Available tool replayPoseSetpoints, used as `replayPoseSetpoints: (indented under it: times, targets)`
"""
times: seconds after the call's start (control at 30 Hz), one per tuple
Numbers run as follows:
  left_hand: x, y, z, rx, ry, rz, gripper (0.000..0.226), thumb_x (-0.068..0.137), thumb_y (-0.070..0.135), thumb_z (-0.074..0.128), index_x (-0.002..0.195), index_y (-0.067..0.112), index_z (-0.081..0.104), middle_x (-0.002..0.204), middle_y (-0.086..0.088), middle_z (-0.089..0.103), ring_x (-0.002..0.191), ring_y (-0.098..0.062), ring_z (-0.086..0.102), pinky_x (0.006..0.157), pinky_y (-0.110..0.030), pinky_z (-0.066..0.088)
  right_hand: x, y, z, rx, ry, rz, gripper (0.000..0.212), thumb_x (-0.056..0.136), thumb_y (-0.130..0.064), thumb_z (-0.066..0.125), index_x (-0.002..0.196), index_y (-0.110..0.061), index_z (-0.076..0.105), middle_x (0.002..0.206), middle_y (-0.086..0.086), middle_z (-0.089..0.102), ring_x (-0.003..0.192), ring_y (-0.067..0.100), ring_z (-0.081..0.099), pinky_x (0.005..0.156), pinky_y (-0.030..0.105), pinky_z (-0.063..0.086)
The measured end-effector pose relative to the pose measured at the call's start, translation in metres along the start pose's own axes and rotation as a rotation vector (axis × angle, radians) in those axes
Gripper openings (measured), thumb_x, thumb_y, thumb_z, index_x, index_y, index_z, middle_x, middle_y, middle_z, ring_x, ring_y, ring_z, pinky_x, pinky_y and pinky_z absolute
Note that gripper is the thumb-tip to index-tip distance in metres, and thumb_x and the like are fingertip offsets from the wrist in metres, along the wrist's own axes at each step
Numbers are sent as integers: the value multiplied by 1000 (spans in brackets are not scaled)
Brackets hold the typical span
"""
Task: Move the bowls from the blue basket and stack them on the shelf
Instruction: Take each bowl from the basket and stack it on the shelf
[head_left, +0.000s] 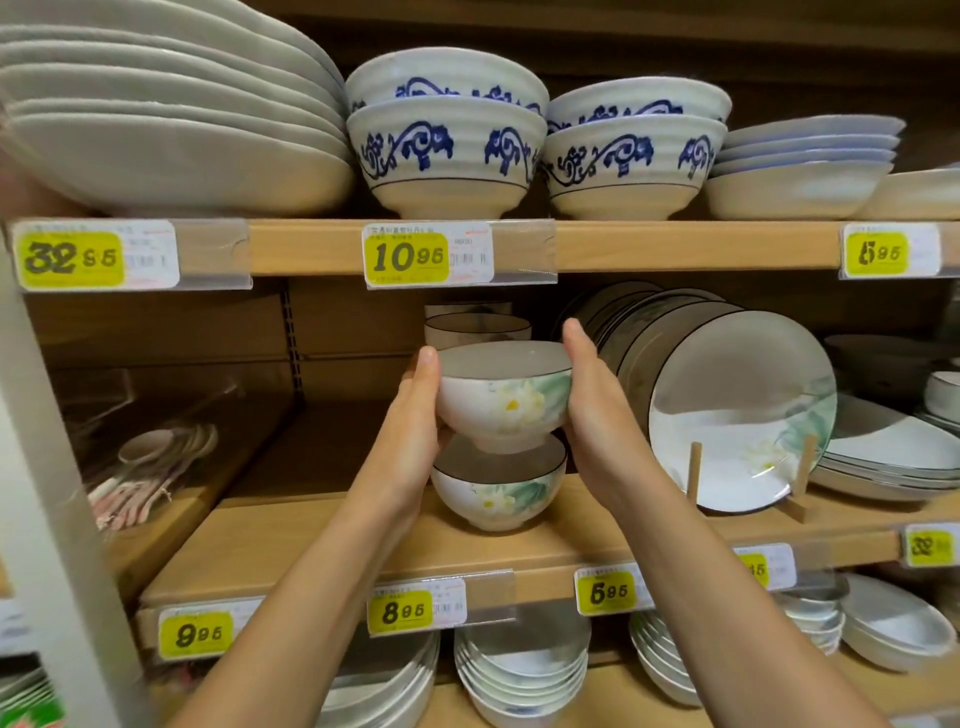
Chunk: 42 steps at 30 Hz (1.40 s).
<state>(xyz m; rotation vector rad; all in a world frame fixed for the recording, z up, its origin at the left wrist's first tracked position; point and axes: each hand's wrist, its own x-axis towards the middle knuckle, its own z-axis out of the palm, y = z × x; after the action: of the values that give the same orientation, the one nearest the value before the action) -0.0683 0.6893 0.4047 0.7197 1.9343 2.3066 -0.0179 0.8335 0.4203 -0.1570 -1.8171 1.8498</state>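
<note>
A white bowl with a pale lotus print and dark rim (506, 397) is held between both my hands just above a matching bowl (498, 491) that stands on the middle wooden shelf (322, 551). My left hand (418, 415) cups its left side and my right hand (592, 410) presses its right side. The held bowl's foot sits at the lower bowl's rim; I cannot tell whether they touch. Further back stands a short stack of the same bowls (475, 327). The blue basket is out of view.
Dark-rimmed lotus plates (737, 410) lean in a wooden rack right of my right hand. Ceramic spoons (156, 467) lie at the left. Blue-patterned bowls (447, 140) and white dishes (171, 104) fill the upper shelf; small white bowls (519, 670) sit below.
</note>
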Motion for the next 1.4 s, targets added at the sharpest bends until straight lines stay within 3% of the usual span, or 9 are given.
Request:
replayPoseSetpoints:
  times: [0.07, 0.2, 0.33, 0.47, 0.57, 0.7, 0.87, 1.03, 1.4]
  targets:
    - [5, -4, 3, 41, 54, -25, 70, 85, 75, 37, 133, 26, 52, 119, 6, 68, 111, -10, 63, 99, -34, 48, 2, 8, -1, -110, -17, -47, 121, 43, -105, 32, 131, -25, 54, 126, -2, 64, 120, 15, 57, 107, 46, 42]
    - [18, 0, 6, 15, 246, -60, 69, 71, 69, 36, 115, 23, 63, 107, -1, 71, 102, -18, 66, 92, -40, 51, -1, 22, -9, -163, -45, -156, 88, 71, -89, 25, 120, -28, 65, 114, -8, 71, 113, 7, 61, 105, 42, 46]
    - [26, -3, 10, 85, 275, -87, 78, 72, 68, 27, 121, 19, 62, 119, -7, 66, 113, -26, 60, 105, -48, 43, 6, 35, -7, -189, 122, -188, 78, 84, -72, 29, 106, -7, 66, 102, 10, 71, 102, 19, 65, 96, 49, 50]
    - [26, -19, 12, 193, 274, -106, 74, 84, 64, 21, 128, 15, 56, 128, -11, 61, 119, -30, 55, 107, -49, 40, 12, 46, -8, -232, 185, -205, 83, 79, -75, 28, 100, -4, 66, 96, 11, 70, 95, 21, 64, 90, 49, 52]
    - [28, -28, 13, 231, 311, -124, 66, 94, 61, 21, 127, 14, 55, 127, -11, 61, 117, -30, 55, 107, -47, 39, 17, 58, -10, -241, 214, -199, 78, 80, -75, 28, 92, -8, 66, 88, 7, 70, 89, 17, 65, 85, 47, 54]
    - [29, -38, 11, 262, 314, -140, 63, 94, 61, 22, 122, 15, 57, 124, -10, 62, 114, -28, 56, 106, -46, 40, 24, 78, -12, -253, 222, -198, 50, 97, -57, 36, 85, -17, 64, 83, 1, 70, 85, 13, 66, 81, 45, 56]
    - [28, -49, 9, 252, 266, -136, 66, 82, 61, 21, 114, 20, 62, 118, -8, 66, 110, -27, 59, 103, -47, 43, 28, 97, -13, -237, 259, -224, 42, 100, -48, 38, 77, -22, 62, 74, -7, 68, 73, 0, 63, 67, 29, 52]
    - [28, -61, 7, 247, 319, -104, 45, 93, 44, 26, 103, 23, 64, 107, -2, 66, 101, -19, 60, 92, -40, 46, 25, 104, -12, -178, 259, -269, 41, 96, -49, 39, 79, -21, 64, 77, -12, 68, 69, -3, 61, 56, 10, 45]
    - [31, -71, 4, 156, 307, -133, 52, 73, 47, 30, 100, 22, 67, 108, -3, 69, 105, -21, 61, 100, -49, 46, 25, 108, -13, -134, 254, -272, 39, 90, -47, 42, 82, -18, 66, 78, -2, 69, 74, 6, 63, 62, 26, 49]
